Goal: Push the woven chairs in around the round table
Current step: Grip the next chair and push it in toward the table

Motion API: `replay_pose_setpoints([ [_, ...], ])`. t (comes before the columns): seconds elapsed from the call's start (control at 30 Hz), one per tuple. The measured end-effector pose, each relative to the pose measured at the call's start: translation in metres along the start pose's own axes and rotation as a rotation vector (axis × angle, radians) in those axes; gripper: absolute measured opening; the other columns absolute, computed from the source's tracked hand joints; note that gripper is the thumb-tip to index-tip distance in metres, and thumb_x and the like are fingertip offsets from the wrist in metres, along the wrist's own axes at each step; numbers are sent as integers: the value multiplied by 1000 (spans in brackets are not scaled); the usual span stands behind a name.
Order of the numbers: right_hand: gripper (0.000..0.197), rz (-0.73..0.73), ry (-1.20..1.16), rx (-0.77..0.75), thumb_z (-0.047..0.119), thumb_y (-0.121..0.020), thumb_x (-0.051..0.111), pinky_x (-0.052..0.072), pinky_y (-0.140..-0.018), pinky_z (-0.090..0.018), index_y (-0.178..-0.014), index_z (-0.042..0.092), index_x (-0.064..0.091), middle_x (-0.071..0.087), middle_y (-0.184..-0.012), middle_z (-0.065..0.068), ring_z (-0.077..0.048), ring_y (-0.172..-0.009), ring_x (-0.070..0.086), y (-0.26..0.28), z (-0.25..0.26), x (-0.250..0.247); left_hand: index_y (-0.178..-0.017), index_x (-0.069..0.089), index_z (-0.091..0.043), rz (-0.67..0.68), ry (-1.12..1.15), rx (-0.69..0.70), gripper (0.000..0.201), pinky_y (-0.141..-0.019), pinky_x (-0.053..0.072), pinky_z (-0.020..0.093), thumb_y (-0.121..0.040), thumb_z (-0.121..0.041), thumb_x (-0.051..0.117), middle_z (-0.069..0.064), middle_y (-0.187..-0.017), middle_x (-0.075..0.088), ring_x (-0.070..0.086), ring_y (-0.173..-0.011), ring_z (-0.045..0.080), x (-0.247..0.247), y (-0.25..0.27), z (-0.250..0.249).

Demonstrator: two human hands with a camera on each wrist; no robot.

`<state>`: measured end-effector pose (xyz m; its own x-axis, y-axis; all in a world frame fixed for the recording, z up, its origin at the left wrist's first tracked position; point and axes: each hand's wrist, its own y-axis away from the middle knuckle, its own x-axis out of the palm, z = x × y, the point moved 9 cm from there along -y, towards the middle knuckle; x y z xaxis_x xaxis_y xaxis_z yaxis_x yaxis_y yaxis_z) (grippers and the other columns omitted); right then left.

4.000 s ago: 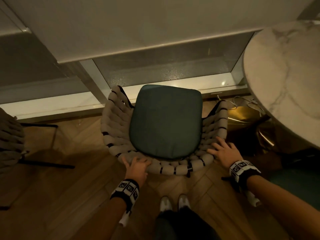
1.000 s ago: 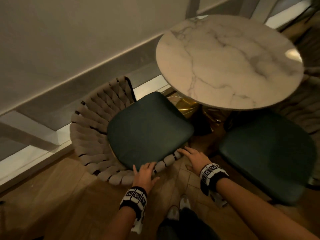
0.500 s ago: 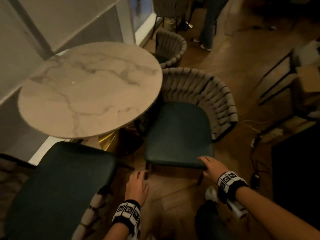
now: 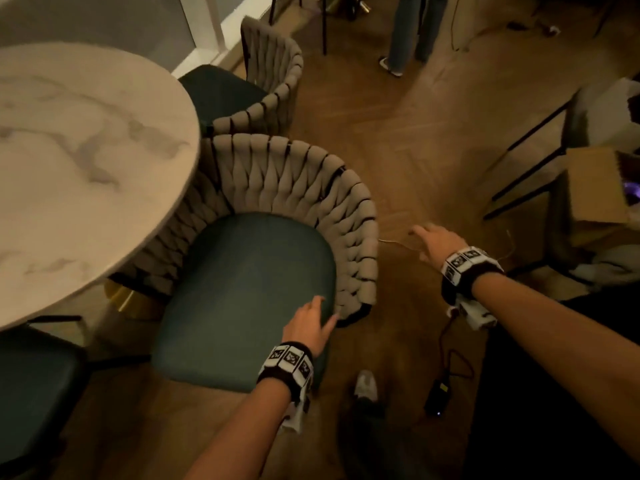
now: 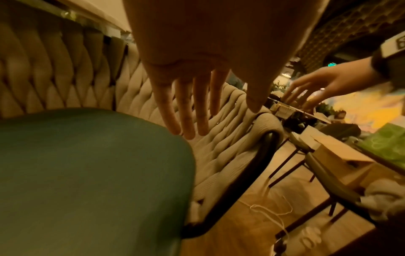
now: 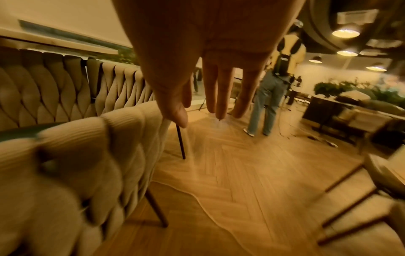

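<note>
Nearest us, our left hand (image 4: pixel 310 325) hangs over the front right corner of the green seat (image 4: pixel 242 299) of the woven chair (image 4: pixel 298 188), fingers straight and relaxed, grasping nothing; whether the fingertips touch the cushion we cannot tell. Our right hand (image 4: pixel 438 242) is spread wide and released, out over the wooden floor (image 4: pixel 415 150) just beside the chair's right arm, apart from it. A thin white cable (image 6: pixel 210 204) trails across the floor below that hand.

This chair stands turned sideways: its woven back lies against the right edge of the round table (image 4: pixel 86 168) and its seat faces us, so we judge it is not yet pushed in properly. The step in hand looks like reaching for a hold on it. Next we would need to take the woven rim with both hands, swing the chair so the seat points at the table, then push, minding the cable.

Farther along the same edge, a second woven chair (image 4: pixel 273 81) sits with its seat partly under the tabletop. Beyond, a person's legs (image 4: pixel 408 32) stand on the floor.
</note>
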<state>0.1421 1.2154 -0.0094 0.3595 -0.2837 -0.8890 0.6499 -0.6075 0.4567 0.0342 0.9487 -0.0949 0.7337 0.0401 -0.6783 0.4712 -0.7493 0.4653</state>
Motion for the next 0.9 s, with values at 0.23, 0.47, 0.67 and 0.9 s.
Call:
replay_pose_setpoints([
  [0.23,79,-65,362,-391,1,-85,54,27,-108,-54,-141,44,19,-6,-159,-3,-32,-143,11,-90,47,-32,-147,1,-18,10,163,-120,102,-103,43,49,-76,-49,68,19,-148,33,44,-127,36,46,-86,-87],
  [0.47,45,-53,437,-528,12,-95,41,10,-115,-53,-136,30,37,4,-159,1,-26,-146,-3,-105,81,1,-148,2,-21,-132,181,-114,85,-91,50,45,-85,-14,59,18,-133,51,56,-112,37,46,-87,-94],
  [0.67,48,-72,384,-590,24,-88,57,13,-117,-52,-133,27,42,19,-156,-6,-30,-145,2,-58,79,22,-147,7,-28,-89,216,-113,84,-101,45,45,-84,-11,60,13,-144,42,51,-121,33,66,-40,-77],
  [0.9,55,-81,334,-538,30,-83,65,15,-112,-56,-132,28,42,25,-154,-8,-35,-144,7,37,78,73,-146,12,-28,-33,161,-51,82,-104,43,46,-83,-12,61,13,-146,40,49,-124,33,102,44,-42],
])
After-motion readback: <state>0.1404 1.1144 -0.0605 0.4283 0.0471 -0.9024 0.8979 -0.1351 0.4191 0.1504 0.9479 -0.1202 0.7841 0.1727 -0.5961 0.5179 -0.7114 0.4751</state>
